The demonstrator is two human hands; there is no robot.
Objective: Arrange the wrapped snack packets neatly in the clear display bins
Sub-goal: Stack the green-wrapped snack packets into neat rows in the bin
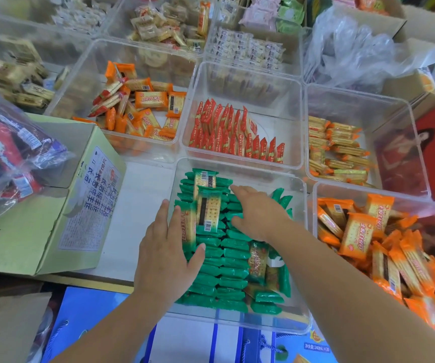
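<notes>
A clear bin (240, 322) right in front of me holds rows of green-wrapped cracker packets (233, 260), most standing on edge. Two packets (208, 205) lie flat on top at the far left. My left hand (168, 254) lies flat with straight fingers against the left side of the green rows, its thumb over a packet. My right hand (257, 213) rests palm down with straight fingers on the rows at the middle of the bin. A few green packets (267, 301) lie loose at the near right.
Around it stand clear bins of red packets (233, 134), orange packets (143, 106), more orange ones (383, 247) at the right, and yellow-orange ones (339, 150). A green cardboard box (54, 203) sits to the left with a bagged snack bundle (7, 153) on it.
</notes>
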